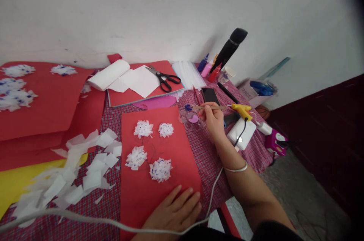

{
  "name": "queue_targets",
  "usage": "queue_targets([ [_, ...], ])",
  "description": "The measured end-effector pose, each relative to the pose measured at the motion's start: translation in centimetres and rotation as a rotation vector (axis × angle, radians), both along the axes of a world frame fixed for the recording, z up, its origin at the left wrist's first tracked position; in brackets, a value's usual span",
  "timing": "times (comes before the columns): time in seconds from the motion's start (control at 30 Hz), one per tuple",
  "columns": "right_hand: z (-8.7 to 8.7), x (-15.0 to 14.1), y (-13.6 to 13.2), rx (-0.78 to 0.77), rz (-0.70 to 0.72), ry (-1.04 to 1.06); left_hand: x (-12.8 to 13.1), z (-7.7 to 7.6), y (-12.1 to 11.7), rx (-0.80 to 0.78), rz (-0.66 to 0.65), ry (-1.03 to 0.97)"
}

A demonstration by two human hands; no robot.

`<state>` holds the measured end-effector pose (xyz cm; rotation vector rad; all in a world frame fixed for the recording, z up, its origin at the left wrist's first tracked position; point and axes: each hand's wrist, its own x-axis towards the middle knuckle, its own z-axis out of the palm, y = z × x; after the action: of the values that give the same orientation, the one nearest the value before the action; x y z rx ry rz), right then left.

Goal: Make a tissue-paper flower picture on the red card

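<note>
My right hand [214,121] is closed round a tan-handled paintbrush [217,107], its thin end at the blue paint [188,107] in a clear, flower-shaped palette [183,118]. Purple paint [193,118] fills another well. My left hand [176,210] lies flat, fingers spread, on the lower part of a red paper sheet [167,146]. Glued-looking tufts of white paper [143,129] stand on this sheet, some with blue specks. Faint drawn lines run between the tufts.
White paper squares [98,169] lie scattered at left, beside finished red sheets [42,108]. Scissors [165,78] and a white roll [110,74] sit behind. At right are a phone [210,96], yellow glue gun [241,111] and paint bottles [214,73]. A white cable [85,218] crosses the front.
</note>
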<state>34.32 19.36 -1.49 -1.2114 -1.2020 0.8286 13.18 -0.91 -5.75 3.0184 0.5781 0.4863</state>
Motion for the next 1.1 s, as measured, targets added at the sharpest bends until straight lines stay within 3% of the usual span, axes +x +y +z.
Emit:
queue_targets([
  [0.33, -1.1, 1.1, 1.3, -0.065, 0.035, -0.163, -0.1, 0.2, 0.1, -0.025, 0.001, -0.022],
  [0.47, 0.1, 0.1, 0.1, -0.007, 0.046, -0.043, 0.1, -0.2, -0.3, -0.034, 0.025, -0.036],
  [0.6, 1.0, -2.4, -2.4, -0.035, 0.196, 0.012, 0.1, -0.2, -0.3, -0.049, 0.025, -0.024],
  [0.77, 0.2, -4.4, -4.4, 0.003, 0.394, -0.177, 0.1, 0.0, -0.2, -0.044, 0.004, 0.004],
  [1.1, -0.2, -4.2, -4.3, 0.041, 0.409, -0.291, 0.2, -0.4, -0.4, -0.035, 0.031, -0.019],
])
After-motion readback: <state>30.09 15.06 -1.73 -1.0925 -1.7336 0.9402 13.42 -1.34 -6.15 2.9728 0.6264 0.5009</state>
